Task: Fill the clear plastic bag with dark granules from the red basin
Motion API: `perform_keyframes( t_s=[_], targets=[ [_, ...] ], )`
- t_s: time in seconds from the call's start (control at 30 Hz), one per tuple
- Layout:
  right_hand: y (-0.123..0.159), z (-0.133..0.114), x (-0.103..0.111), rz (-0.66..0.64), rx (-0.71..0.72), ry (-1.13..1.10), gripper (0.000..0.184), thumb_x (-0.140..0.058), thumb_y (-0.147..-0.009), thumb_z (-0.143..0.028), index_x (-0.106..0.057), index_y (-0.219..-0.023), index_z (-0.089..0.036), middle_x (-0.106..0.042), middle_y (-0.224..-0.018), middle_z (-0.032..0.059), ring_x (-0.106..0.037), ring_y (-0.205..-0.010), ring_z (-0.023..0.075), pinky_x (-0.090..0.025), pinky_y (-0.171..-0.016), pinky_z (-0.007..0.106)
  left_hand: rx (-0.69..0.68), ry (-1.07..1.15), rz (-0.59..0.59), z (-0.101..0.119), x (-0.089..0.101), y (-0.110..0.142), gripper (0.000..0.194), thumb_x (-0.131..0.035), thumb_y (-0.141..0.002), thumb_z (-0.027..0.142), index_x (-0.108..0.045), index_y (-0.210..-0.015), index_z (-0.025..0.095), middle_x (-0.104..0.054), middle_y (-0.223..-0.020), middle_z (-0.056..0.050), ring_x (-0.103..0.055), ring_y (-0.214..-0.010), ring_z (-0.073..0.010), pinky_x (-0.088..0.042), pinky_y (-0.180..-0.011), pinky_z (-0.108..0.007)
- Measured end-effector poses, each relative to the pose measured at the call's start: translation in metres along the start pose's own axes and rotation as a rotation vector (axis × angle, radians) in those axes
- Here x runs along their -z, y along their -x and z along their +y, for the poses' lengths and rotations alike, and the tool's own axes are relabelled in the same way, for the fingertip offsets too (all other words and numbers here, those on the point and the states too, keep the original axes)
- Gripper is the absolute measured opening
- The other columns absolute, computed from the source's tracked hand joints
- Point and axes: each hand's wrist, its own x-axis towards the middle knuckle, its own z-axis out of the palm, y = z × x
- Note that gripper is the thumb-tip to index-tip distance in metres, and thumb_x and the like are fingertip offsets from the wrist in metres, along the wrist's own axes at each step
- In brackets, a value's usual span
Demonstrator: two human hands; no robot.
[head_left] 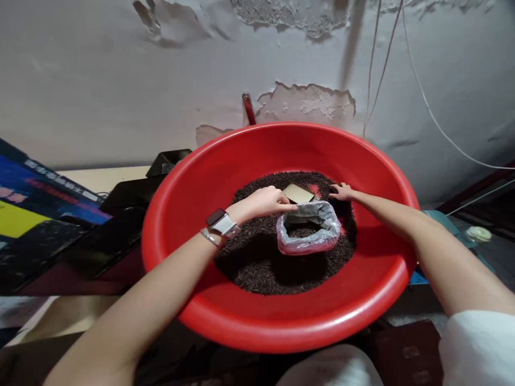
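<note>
A wide red basin [374,300] holds a bed of small dark loose pieces [257,268], too fine to tell whether seeds or tea leaves. My left hand [271,201], with a watch on its wrist, pinches the rim of a clear plastic bag [309,244]. The bag stands open in a boxy shape, with some dark pieces inside. Just behind it lies a pale square tray-like piece [298,193] with a dark edge. My right hand [341,192] is at the right of the bed, fingers apart and touching the dark pieces, their tips partly hidden.
Behind the basin rises a wall [100,80] with peeling paint and hanging white cords [418,80]. Dark boxes [129,195] and a blue printed package [48,182] stand at the left. A teal object [446,222] is beyond the right rim.
</note>
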Motion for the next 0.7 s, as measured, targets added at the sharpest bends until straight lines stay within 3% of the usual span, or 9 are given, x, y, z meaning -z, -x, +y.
perform_keyframes(
  t_s=[0.13, 0.23, 0.37, 0.47, 0.57, 0.7],
  targets=[
    [0.009, -0.001, -0.023, -0.033, -0.040, 0.037, 0.070, -0.047, -0.078, -0.063, -0.035, -0.135, -0.024, -0.028, -0.141, 0.0169, -0.032, -0.125, 0.0350, -0.032, -0.094, 0.049, 0.025, -0.012, -0.018, 0.000, 0.000, 0.000, 0.054, -0.042, -0.081, 0.059, -0.057, -0.056, 0.014, -0.039, -0.051, 0.002, -0.029, -0.048, -0.0079, -0.016, -0.051, -0.026],
    [0.023, -0.012, -0.038, -0.016, -0.054, 0.071, 0.077, -0.048, -0.075, -0.066, -0.031, -0.137, -0.022, -0.026, -0.141, 0.0177, -0.026, -0.127, 0.0380, -0.031, -0.094, 0.050, 0.037, -0.005, -0.022, 0.000, 0.001, 0.001, 0.053, -0.043, -0.080, 0.059, -0.057, -0.056, 0.014, -0.039, -0.050, 0.002, -0.028, -0.048, -0.0080, -0.016, -0.051, -0.026],
    [0.045, -0.028, -0.048, 0.046, -0.036, 0.106, 0.062, -0.039, -0.085, -0.056, -0.035, -0.133, -0.018, -0.032, -0.136, 0.0182, -0.029, -0.126, 0.0356, -0.030, -0.095, 0.051, 0.042, -0.018, -0.032, 0.002, 0.002, 0.001, 0.053, -0.042, -0.081, 0.059, -0.058, -0.057, 0.014, -0.039, -0.051, 0.002, -0.029, -0.048, -0.0083, -0.016, -0.051, -0.026],
    [0.056, -0.036, -0.049, 0.052, -0.020, 0.102, 0.048, -0.031, -0.091, -0.046, -0.040, -0.129, -0.017, -0.038, -0.131, 0.0188, -0.041, -0.118, 0.0320, -0.039, -0.087, 0.045, 0.046, -0.031, -0.034, 0.001, 0.001, 0.001, 0.053, -0.041, -0.081, 0.059, -0.060, -0.060, 0.014, -0.041, -0.051, 0.001, -0.032, -0.048, -0.0087, -0.017, -0.051, -0.025],
    [0.058, -0.039, -0.043, 0.011, 0.017, 0.098, 0.041, -0.035, -0.092, -0.041, -0.044, -0.124, -0.016, -0.048, -0.121, 0.0160, -0.054, -0.101, 0.0245, -0.045, -0.079, 0.039, 0.032, -0.035, -0.025, -0.002, -0.001, 0.000, 0.055, -0.040, -0.081, 0.061, -0.061, -0.061, 0.014, -0.043, -0.051, 0.001, -0.032, -0.049, -0.0088, -0.018, -0.051, -0.025],
    [0.054, -0.040, -0.030, -0.049, 0.085, 0.109, 0.037, -0.049, -0.088, -0.039, -0.051, -0.116, -0.014, -0.056, -0.110, 0.0085, -0.057, -0.093, 0.0180, -0.048, -0.080, 0.038, 0.017, -0.038, -0.020, -0.004, -0.002, -0.001, 0.056, -0.040, -0.081, 0.062, -0.062, -0.060, 0.014, -0.042, -0.051, 0.002, -0.031, -0.048, -0.0084, -0.018, -0.052, -0.025]
  ],
)
